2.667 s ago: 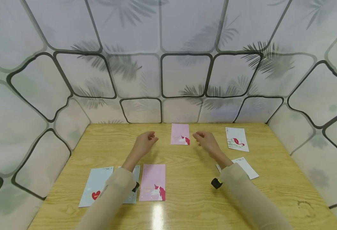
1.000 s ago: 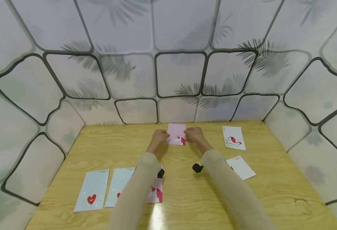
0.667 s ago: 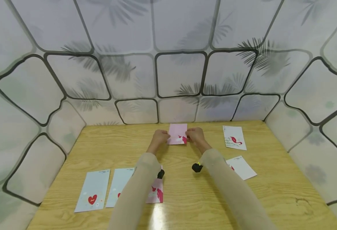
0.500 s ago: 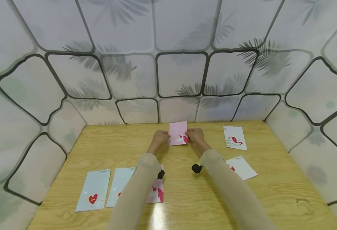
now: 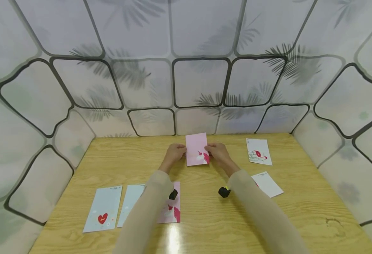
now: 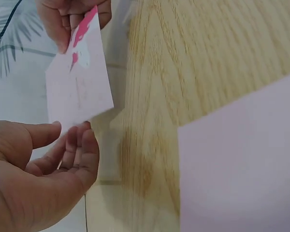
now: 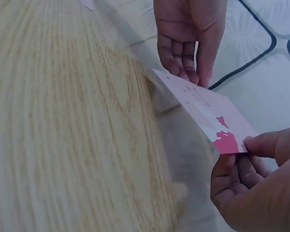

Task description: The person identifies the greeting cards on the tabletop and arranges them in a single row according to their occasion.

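Note:
A pink card with a white and magenta unicorn in one corner is raised at the table's far edge, its face tilted up. My left hand pinches one side of it between thumb and fingers. On the opposite side, near the unicorn, my right hand grips the edge, thumb on the printed face. The left wrist view shows the same card stretched between both hands. In the right wrist view, the right thumb presses the card by its magenta corner while the fingers curl beneath.
Another pink unicorn card lies at the front, partly under my left sleeve. Left of it are two pale blue cards, one with a red heart, the other partly covered. A flamingo card and white cards lie right.
Both hands came in from either side to the pink card, took hold of its edges and lifted it from the table. It now tilts and sits slightly nearer me.

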Motion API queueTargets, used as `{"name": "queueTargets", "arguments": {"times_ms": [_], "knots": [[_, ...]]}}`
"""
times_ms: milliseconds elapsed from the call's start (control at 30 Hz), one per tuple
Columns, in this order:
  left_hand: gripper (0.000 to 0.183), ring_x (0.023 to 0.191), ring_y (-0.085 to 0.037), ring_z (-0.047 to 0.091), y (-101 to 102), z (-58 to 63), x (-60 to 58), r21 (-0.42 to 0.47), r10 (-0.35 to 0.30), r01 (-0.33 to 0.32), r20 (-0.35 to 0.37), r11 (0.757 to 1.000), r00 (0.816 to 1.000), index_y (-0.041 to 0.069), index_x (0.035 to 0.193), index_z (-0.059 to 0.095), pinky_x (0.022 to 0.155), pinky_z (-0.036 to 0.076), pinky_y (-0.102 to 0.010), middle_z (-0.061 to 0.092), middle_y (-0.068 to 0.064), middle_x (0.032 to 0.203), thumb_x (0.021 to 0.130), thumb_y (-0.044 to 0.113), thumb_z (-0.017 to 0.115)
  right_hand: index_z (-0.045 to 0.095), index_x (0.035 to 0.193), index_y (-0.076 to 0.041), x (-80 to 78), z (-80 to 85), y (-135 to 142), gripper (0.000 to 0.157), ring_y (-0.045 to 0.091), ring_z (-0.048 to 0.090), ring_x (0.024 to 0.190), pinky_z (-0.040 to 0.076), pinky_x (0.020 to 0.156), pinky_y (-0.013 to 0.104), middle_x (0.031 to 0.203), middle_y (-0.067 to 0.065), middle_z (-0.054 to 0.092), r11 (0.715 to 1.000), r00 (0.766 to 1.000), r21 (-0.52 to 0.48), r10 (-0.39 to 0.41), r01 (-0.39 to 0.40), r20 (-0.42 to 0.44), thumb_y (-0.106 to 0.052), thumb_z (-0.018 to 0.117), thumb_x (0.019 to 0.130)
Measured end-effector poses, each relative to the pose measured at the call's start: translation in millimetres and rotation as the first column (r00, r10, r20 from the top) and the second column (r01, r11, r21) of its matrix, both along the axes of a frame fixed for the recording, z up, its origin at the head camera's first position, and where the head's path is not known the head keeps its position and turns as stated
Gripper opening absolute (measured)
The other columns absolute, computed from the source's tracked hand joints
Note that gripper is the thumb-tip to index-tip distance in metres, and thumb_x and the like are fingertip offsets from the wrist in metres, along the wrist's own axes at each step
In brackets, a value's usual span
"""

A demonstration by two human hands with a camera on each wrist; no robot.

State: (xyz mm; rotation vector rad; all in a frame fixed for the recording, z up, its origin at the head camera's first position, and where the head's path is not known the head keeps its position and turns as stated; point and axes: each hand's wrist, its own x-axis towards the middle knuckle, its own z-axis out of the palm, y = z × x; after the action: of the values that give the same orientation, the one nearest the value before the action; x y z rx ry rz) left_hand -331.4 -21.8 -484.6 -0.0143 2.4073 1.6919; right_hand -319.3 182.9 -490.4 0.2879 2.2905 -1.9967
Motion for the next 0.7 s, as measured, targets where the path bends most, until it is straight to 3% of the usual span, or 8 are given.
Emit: {"name": "queueTargets", "arguments": {"times_ms": [133,333,500,700], "knots": [[0.026,0.086,-0.019,0.065,-3.5,8.6,7.4,0.037,-0.011,0.012,-0.02,0.999,1.0,-0.007,0.12,0.069,0.087,0.059,-0.037,0.069,-0.015,0.101,0.106,0.012,0.059,0.068,0.12,0.009,11.9,6.5,3.6,0.03,0.01,0.056,0.069,0.054,0.069,0.029,0.085,0.004,0.064,0.999,0.999,0.01,0.032,-0.032,-0.026,-0.016,0.065,0.104],[0.022,0.085,-0.023,0.067,-10.5,27.2,20.4,0.054,-0.055,0.061,-0.101,0.997,0.993,-0.008,0.112,0.07,0.09,0.058,-0.046,0.069,-0.013,0.094,0.104,0.012,0.063,0.069,0.113,0.008,31.7,20.7,6.9,0.028,0.013,0.06,0.076,0.056,0.068,0.024,0.088,0.006,0.066,0.995,0.993,0.007,0.098,-0.098,-0.067,-0.019,0.065,0.104],[0.017,0.083,-0.022,0.066,-19.2,37.7,34.9,0.046,-0.108,0.117,-0.156,0.992,0.982,-0.005,0.106,0.07,0.083,0.059,-0.039,0.068,-0.01,0.089,0.103,0.011,0.065,0.069,0.098,0.005,48.2,29.0,10.7,0.023,0.014,0.058,0.071,0.055,0.066,0.024,0.08,0.006,0.062,0.986,0.98,-0.009,0.162,-0.164,-0.112,-0.017,0.065,0.104],[0.016,0.082,-0.02,0.065,-25.9,46.7,52.0,0.041,-0.149,0.159,-0.184,0.986,0.972,-0.003,0.107,0.069,0.084,0.059,-0.038,0.067,-0.009,0.09,0.103,0.012,0.066,0.068,0.1,0.006,66.1,35.1,13.3,0.022,0.012,0.059,0.067,0.056,0.067,0.024,0.078,0.006,0.064,0.972,0.965,-0.042,0.222,-0.23,-0.14,-0.015,0.066,0.103]]}}
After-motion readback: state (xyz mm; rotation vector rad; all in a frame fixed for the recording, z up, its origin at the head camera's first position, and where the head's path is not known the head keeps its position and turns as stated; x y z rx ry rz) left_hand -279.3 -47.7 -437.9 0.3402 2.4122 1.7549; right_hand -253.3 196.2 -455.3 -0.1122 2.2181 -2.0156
